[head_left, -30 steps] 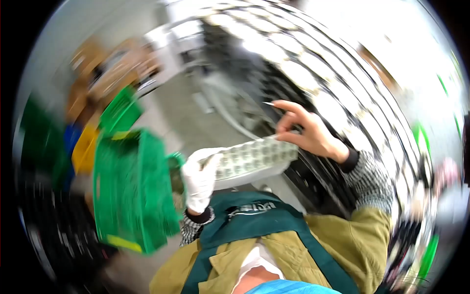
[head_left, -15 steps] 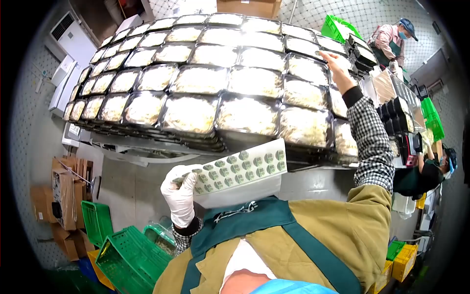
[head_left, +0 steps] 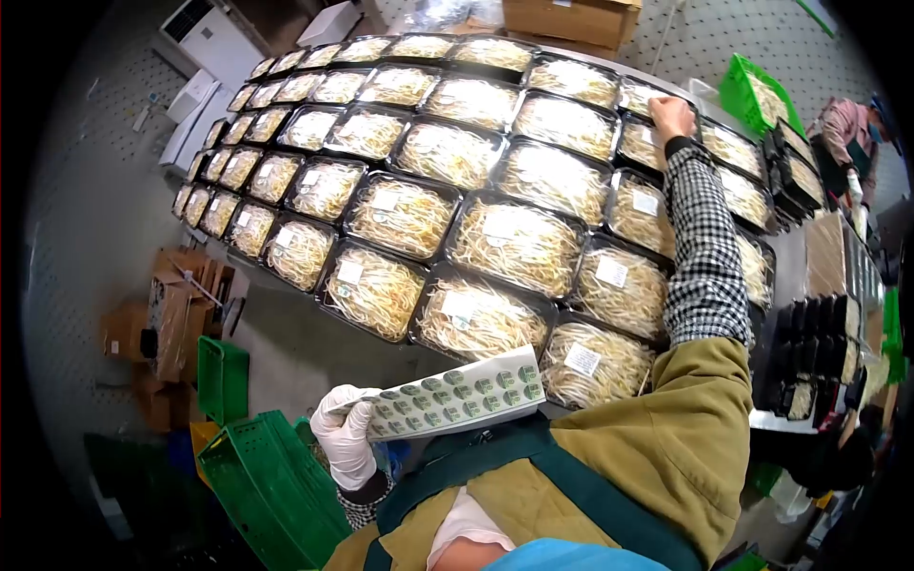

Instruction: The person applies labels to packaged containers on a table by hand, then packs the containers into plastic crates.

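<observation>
Sticker sheet [head_left: 457, 400] first: up off the floor in front of the apron, round green stickers in rows on its face. I'm using it as the clock's centre, twelve pointing away from the wearer. Left hand [head_left: 345, 443] at eight, white-gloved, thumb and fingers pinched together on the sheet's end. Right hand [head_left: 672, 116] is at one, ungloved, fingers bent down at the lid of a far tray [head_left: 636, 97]; from here I can't tell whether anything is between the fingertips (knuckles hide them).

Sprout trays [head_left: 519, 243] spread over the table from ten round to two, black with clear film, packed edge to edge, many with a white label. The sheet's upper corner overlaps the nearest row in my view; touching or not, can't say. Biggest obstruction is the checked sleeve [head_left: 703, 247], which runs across the trays toward one and covers parts of several.

Floor side: large green crate [head_left: 276, 490] at eight, beyond the glove; smaller green crate [head_left: 222, 381] at nine; cardboard boxes [head_left: 176, 319] between nine and ten. Past the table: white cabinet unit [head_left: 214, 38] at eleven, brown carton [head_left: 566, 24] just past twelve. Green bin [head_left: 738, 90] with sprouts in it between one and two, co-worker [head_left: 843, 133] in pink at two, stacked black trays [head_left: 819, 333] between two and three.
</observation>
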